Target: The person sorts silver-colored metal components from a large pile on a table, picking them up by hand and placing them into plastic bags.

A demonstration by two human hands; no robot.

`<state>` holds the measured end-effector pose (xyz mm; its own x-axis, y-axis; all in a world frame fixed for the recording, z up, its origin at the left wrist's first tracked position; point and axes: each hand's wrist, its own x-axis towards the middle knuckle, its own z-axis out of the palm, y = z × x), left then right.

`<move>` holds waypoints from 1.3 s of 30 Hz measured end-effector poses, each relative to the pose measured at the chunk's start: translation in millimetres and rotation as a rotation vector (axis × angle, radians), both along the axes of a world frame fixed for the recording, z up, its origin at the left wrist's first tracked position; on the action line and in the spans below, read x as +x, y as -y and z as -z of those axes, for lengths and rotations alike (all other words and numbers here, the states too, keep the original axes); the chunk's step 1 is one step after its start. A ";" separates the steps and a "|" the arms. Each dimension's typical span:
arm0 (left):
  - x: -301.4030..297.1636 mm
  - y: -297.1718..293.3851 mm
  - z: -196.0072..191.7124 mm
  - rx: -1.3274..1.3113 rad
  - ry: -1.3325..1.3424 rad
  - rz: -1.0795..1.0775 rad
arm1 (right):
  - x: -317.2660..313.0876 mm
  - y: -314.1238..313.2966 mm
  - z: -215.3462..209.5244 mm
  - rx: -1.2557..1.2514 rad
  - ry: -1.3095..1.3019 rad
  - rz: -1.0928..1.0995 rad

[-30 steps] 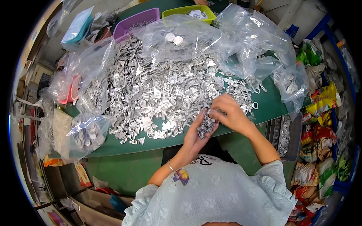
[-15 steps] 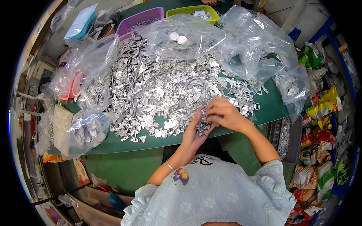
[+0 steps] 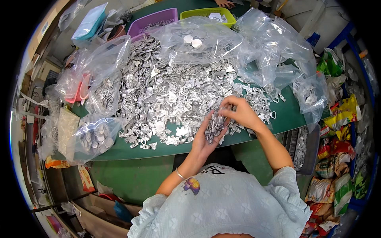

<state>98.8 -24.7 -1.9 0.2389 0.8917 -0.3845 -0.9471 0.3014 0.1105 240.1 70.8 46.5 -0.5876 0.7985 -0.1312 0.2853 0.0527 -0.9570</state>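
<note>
My left hand (image 3: 204, 144) is cupped palm up near the front edge of the table, its fingers curled around a handful of small silver-grey metal charms (image 3: 214, 127). Just above that handful is my right hand (image 3: 244, 114), with thumb and fingers pinched on a small grey metal charm partly hidden by the fingers. Behind both hands spreads a large heap of similar charms (image 3: 178, 95) in flat, openwork shapes. Two pale round discs (image 3: 196, 43) lie on the clear plastic sheet (image 3: 222, 33) over the heap's far part.
The green table (image 3: 135, 154) curves along my front. At the back stand a purple basket (image 3: 137, 27) and a lime-green basket (image 3: 230, 18), with another person's hand (image 3: 225, 3) beyond. Bags of metal pieces (image 3: 95, 137) lie left. Colourful packages (image 3: 341, 146) fill the right side.
My left hand has turned so its handful of charms shows more. The right hand has shifted slightly up and right, its fingers drawn into a pinch. The view has moved a little.
</note>
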 end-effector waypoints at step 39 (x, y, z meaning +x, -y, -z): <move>-17.1 -15.0 -6.4 -0.013 -0.126 -0.108 | -39.7 11.0 -3.6 0.846 0.072 0.046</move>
<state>81.7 -9.7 4.5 0.0907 0.9044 -0.4170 -0.9529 0.2005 0.2277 200.4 59.9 50.2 -0.5656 0.6671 0.4849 0.3631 0.7293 -0.5799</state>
